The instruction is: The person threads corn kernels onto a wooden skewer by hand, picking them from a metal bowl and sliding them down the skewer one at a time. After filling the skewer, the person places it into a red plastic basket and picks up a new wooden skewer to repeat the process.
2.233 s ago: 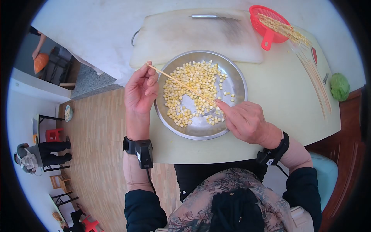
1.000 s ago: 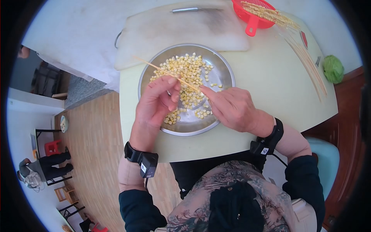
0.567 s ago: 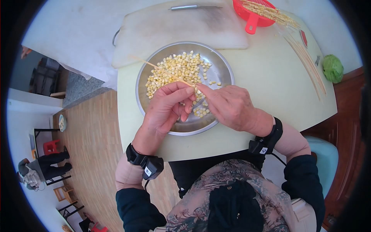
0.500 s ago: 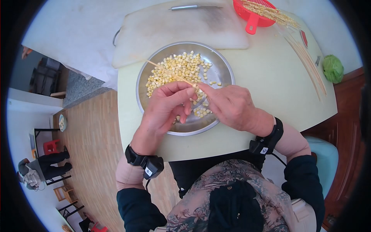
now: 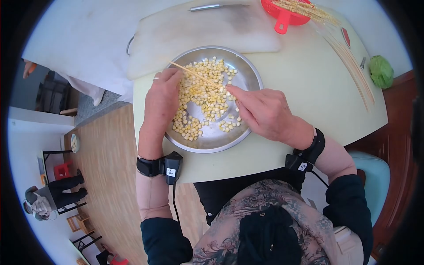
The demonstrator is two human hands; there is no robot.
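Observation:
A round metal bowl point(image 5: 251, 79) holds many loose yellow-white corn kernels point(image 5: 201, 95). My right hand point(image 5: 267, 112) is over the bowl's right side, its thumb and forefinger closed on one end of a thin wooden skewer point(image 5: 190, 71). The skewer slants up and left across the kernels, its far tip near the bowl's upper left rim. My left hand point(image 5: 161, 99) is over the left rim, back of the hand up. Its fingers are bunched and point down by the kernels; the fingertips are hidden, so anything between them does not show.
Behind the bowl lies a white cutting board point(image 5: 176, 35) with a metal-handled tool point(image 5: 205, 8) on it. A red strainer point(image 5: 285, 17) holds threaded corn skewers. Bare skewers point(image 5: 346, 62) and a green cabbage point(image 5: 381, 71) are at the right. Another person point(image 5: 48, 194) is at far left.
My left hand has moved left, away from the skewer's near end, to the kernels at the bowl's left side. My right hand still holds the skewer, in nearly the same place.

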